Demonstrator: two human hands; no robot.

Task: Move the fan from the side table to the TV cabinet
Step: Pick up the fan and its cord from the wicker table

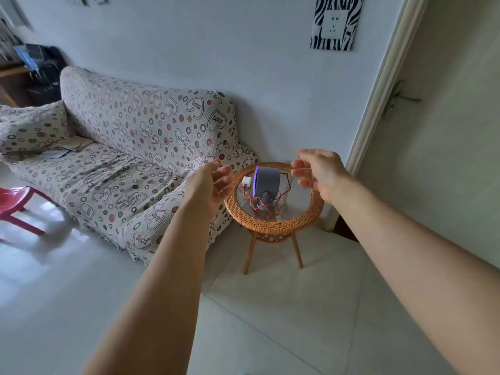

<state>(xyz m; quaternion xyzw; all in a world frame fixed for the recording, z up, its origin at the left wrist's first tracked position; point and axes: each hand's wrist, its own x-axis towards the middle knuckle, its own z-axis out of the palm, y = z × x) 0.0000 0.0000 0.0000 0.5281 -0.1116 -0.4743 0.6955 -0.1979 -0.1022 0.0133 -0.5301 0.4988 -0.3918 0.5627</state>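
Observation:
A small grey fan [266, 182] with a purple front ring stands upright on its stubby base on the glass top of a round wicker side table [273, 226]. A red cable [284, 190] loops around it and a white plug [246, 181] lies to its left. My left hand [208, 185] is stretched out to the left of the fan, fingers apart, palm facing it. My right hand [318, 171] is held out on the fan's right, fingers apart. Neither hand touches the fan. The TV cabinet is not in view.
A sofa [130, 163] under a heart-patterned cover sits against the wall, right beside the side table. A red plastic chair [16, 204] stands at the left edge. A door [438, 131] with a lever handle is on the right. The floor is pale tile.

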